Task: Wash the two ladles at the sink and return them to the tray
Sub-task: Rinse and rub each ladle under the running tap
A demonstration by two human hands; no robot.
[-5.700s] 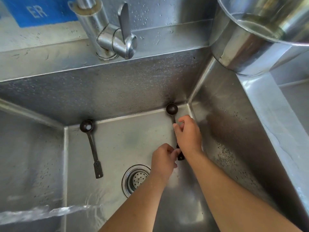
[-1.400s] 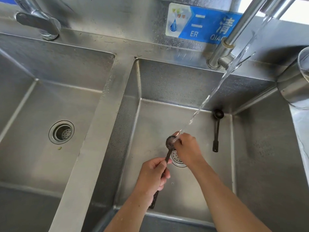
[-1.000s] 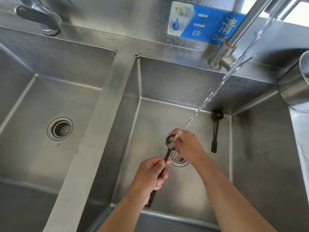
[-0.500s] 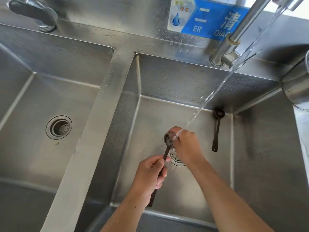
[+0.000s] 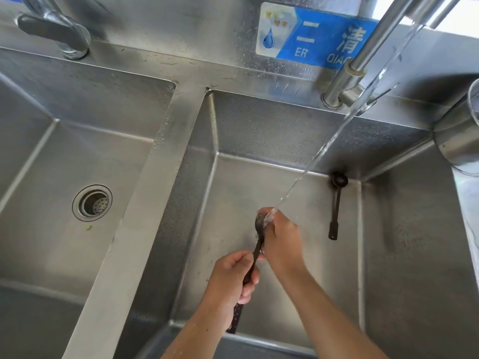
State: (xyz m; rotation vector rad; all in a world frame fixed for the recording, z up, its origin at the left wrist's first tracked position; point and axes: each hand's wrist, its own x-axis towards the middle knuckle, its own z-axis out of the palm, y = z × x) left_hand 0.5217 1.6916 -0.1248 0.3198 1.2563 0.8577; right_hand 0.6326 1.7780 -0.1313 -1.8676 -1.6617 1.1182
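Observation:
My left hand [image 5: 233, 278] grips the handle of a dark ladle [image 5: 255, 255] over the middle of the right sink basin [image 5: 285, 294]. My right hand [image 5: 281, 239] curls round the ladle's bowl, which sits under the stream of water [image 5: 324, 149] from the tap [image 5: 363, 58]. Most of the bowl is hidden by my fingers and the splash. The second dark ladle [image 5: 336, 203] lies flat on the basin floor at the far right corner, bowl toward the back wall. No tray is in view.
A second basin [image 5: 51, 229] with a drain [image 5: 92, 202] lies to the left, beyond a steel divider [image 5: 145, 203]. Another tap [image 5: 55, 32] stands at the back left. A large steel pot [image 5: 461, 141] sits on the right rim.
Since 5.7 s ago one ladle has been lifted from the basin floor into the water stream. In the last second my right hand has shifted slightly over its bowl; the other ladle has not moved.

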